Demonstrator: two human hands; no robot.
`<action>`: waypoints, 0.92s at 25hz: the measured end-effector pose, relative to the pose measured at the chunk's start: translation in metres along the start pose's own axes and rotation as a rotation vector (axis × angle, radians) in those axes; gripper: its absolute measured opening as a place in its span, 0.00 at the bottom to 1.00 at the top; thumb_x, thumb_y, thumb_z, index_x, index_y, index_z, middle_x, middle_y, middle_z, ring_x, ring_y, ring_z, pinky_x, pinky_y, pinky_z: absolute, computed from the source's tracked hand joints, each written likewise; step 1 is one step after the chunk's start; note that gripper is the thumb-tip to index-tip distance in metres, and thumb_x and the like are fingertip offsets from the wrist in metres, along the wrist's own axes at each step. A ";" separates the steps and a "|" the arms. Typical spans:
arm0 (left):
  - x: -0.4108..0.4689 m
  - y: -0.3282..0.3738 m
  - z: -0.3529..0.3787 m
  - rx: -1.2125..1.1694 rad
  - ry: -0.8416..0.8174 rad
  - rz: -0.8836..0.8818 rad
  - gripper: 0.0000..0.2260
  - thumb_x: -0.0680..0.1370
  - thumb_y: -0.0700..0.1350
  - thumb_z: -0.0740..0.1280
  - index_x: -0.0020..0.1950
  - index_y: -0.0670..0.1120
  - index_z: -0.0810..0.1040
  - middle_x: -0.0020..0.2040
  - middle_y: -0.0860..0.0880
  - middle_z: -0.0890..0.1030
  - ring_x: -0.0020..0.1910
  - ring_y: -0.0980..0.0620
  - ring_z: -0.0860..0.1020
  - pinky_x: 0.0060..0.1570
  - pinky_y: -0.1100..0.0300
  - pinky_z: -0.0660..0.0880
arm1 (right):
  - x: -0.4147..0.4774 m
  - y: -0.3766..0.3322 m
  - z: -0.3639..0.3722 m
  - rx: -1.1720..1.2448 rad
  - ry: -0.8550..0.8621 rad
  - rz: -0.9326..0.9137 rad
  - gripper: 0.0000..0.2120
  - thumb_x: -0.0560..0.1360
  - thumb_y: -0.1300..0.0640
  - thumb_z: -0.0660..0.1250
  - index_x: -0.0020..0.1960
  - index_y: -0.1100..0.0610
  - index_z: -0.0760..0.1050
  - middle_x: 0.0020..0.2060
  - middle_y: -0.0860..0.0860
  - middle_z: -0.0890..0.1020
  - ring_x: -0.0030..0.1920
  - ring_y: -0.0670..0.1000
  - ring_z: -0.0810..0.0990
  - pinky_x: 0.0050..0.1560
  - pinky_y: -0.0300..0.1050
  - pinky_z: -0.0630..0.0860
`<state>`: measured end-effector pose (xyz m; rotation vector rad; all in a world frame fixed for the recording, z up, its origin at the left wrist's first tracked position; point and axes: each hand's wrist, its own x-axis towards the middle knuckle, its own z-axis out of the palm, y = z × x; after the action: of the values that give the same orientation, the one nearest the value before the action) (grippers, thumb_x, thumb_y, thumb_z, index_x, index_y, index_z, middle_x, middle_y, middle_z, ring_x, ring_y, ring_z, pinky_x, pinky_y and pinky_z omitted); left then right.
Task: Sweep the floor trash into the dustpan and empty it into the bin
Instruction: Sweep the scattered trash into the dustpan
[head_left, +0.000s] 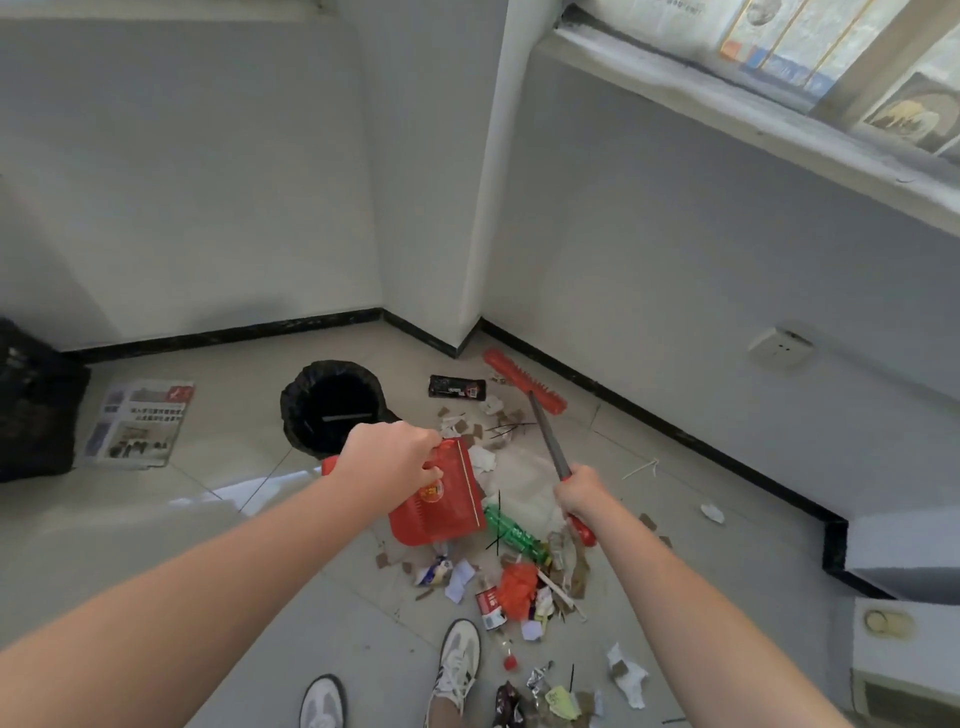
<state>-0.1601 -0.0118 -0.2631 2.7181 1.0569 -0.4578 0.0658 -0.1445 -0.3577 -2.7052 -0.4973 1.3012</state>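
My left hand (390, 462) grips the red dustpan (439, 512) at its top edge and holds it tilted above the floor. My right hand (584, 493) grips the broom's handle (548, 441) near its red end. The red broom head (524, 382) rests on the floor by the wall, beyond the trash. Mixed trash (519, 582) lies scattered on the tiles: a green bottle (511, 532), paper scraps, cardboard bits, a red can (488, 605) and wrappers. A round bin (335, 410) lined with a black bag stands open, just beyond the dustpan.
A newspaper (137, 423) lies on the floor left of the bin, and a black bag (34, 405) sits at the far left. White walls with a dark skirting close the corner behind. My two shoes (457, 660) stand at the bottom. A white box (904, 654) is at the right.
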 end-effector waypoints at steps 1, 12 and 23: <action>0.013 0.001 0.001 -0.004 0.002 -0.006 0.17 0.80 0.60 0.64 0.62 0.52 0.79 0.51 0.53 0.85 0.49 0.50 0.83 0.44 0.56 0.80 | 0.021 -0.004 -0.004 0.005 0.001 0.020 0.11 0.76 0.66 0.55 0.56 0.64 0.70 0.28 0.57 0.75 0.22 0.53 0.71 0.22 0.38 0.68; 0.052 0.004 0.001 -0.134 -0.006 -0.238 0.14 0.80 0.62 0.62 0.51 0.53 0.77 0.41 0.54 0.78 0.47 0.51 0.82 0.38 0.60 0.73 | 0.142 -0.070 -0.009 0.055 -0.134 -0.038 0.20 0.75 0.71 0.51 0.66 0.71 0.64 0.25 0.56 0.71 0.20 0.52 0.67 0.20 0.39 0.67; -0.005 -0.036 -0.007 -0.223 0.012 -0.331 0.19 0.78 0.61 0.65 0.35 0.51 0.68 0.34 0.53 0.77 0.38 0.52 0.77 0.35 0.59 0.72 | 0.076 -0.049 -0.002 -0.322 -0.223 -0.053 0.15 0.77 0.67 0.51 0.63 0.63 0.64 0.30 0.56 0.72 0.21 0.49 0.66 0.17 0.32 0.65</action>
<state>-0.1866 0.0134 -0.2569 2.3633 1.4738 -0.3469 0.0990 -0.0726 -0.4019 -2.7782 -0.8650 1.6461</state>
